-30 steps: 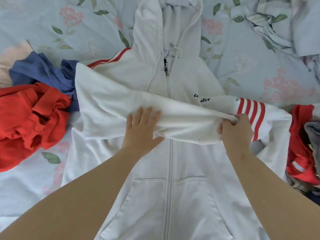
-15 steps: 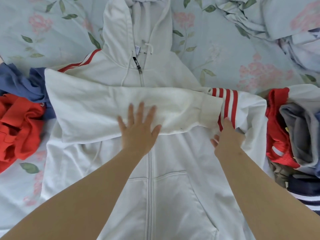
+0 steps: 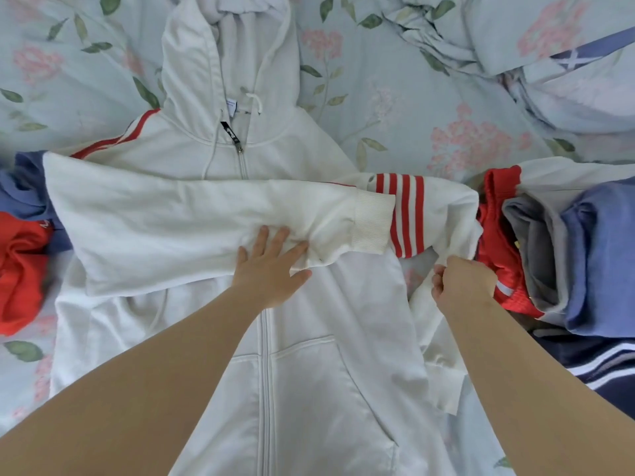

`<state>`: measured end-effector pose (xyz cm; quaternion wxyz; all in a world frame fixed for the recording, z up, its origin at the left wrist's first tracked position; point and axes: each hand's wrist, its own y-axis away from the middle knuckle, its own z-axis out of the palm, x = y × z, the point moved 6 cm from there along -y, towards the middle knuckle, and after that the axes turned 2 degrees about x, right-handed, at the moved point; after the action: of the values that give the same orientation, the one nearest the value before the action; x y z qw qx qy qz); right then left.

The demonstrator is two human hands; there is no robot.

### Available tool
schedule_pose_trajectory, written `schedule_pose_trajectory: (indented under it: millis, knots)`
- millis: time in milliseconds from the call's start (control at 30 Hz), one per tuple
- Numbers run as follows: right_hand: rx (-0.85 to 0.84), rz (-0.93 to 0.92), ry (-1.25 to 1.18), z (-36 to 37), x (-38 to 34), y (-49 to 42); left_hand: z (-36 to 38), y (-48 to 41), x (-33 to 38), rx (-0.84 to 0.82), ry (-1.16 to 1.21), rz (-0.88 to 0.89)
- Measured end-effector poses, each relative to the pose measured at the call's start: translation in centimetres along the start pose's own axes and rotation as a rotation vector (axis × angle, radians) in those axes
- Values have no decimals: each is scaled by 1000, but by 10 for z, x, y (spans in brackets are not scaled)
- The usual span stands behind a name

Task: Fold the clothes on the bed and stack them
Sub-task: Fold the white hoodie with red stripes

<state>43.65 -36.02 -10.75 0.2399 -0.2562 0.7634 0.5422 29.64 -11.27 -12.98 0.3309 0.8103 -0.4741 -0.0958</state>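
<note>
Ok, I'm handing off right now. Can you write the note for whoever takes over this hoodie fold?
Left hand: open, pressing flat on the plain sleeve folded across the chest.
Right hand: pinching white fabric below the striped sleeve.
White hoodie: face up, zipped, on the bed.
Done: plain sleeve folded in.
Left: striped sleeve, hood, body fold, stacking; then the red garment on the left and the pile on the right.

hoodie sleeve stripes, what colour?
Red stripes on the white hoodie; the head view shows them clearly.
</note>
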Motion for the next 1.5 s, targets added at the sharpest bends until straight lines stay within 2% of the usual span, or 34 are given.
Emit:
schedule_pose_trajectory:
  millis: [67,133,200,267,333,367,433,467,500,567,600,633,700,767,833,867,933,967,1033,1067,1100,1167,1233,1267,1300,1333,1367,1433,1467,1500]
  knots:
    - [23,-10,-76,-1,-5,6,-2,0,0,-16,85,-13]
    - [149,-173,-123,-7,-24,19,-9,0,-2,0,280,-34]
    - [259,-519,-34,-5,-60,48,-24,3,-6,88,710,-93]
    - [260,-916,51,8,-92,88,-37,12,-17,186,1269,-221]
    - [112,-1308,194,37,-105,131,-43,19,-33,257,1665,-345]
    - [-30,-1472,290,55,-97,150,-43,21,-41,271,1811,-387]
    - [-309,-1676,562,86,-67,178,-40,25,-58,272,2018,-441]
    - [-448,-1680,757,99,-46,182,-38,27,-67,276,2082,-458]
    - [-587,-1568,994,109,-26,178,-35,30,-75,290,2140,-471]
    - [-828,-1075,1337,112,15,153,-29,37,-89,322,2254,-498]
    - [-876,-846,1336,108,28,140,-27,39,-92,329,2300,-510]
    - [-846,-733,1247,104,33,130,-25,41,-93,325,2323,-517]
    - [-619,-696,1027,96,26,112,-23,41,-90,287,2279,-529]
    - [-357,-696,826,87,13,97,-21,36,-86,286,2109,-531]
    - [-178,-706,691,79,1,87,-21,31,-81,294,1991,-580]
    - [-120,-680,678,76,-3,81,-23,30,-79,302,1977,-623]
    - [-65,-594,725,73,-4,69,-34,27,-78,302,2119,-637]
    - [-49,-574,736,73,-6,64,-44,26,-80,316,2232,-555]
    - [-14,-653,645,72,-15,67,-68,33,-96,456,2365,-360]
    - [-19,-737,584,73,-20,73,-72,39,-106,545,2395,-363]
    - [-46,-824,561,77,-22,81,-67,45,-119,624,2404,-458]
    - [-141,-903,582,87,-16,92,-47,61,-140,729,2280,-778]
    - [-136,-808,542,86,-5,89,-32,67,-143,723,2050,-1078]
    - [-84,-726,476,80,-1,84,-31,72,-134,759,1949,-1174]
    - [-24,-622,401,74,4,78,-29,78,-126,747,1736,-1195]
    - [26,-494,328,67,10,72,-32,79,-114,732,1542,-1177]
    - [49,-344,251,61,18,66,-34,73,-100,725,1443,-1083]
    - [6,-13,80,59,37,58,-56,60,-67,854,1307,-758]
    - [-44,117,0,61,44,57,-66,47,-46,829,1169,-555]
    - [-84,189,-66,64,46,56,-72,34,-23,726,963,-355]
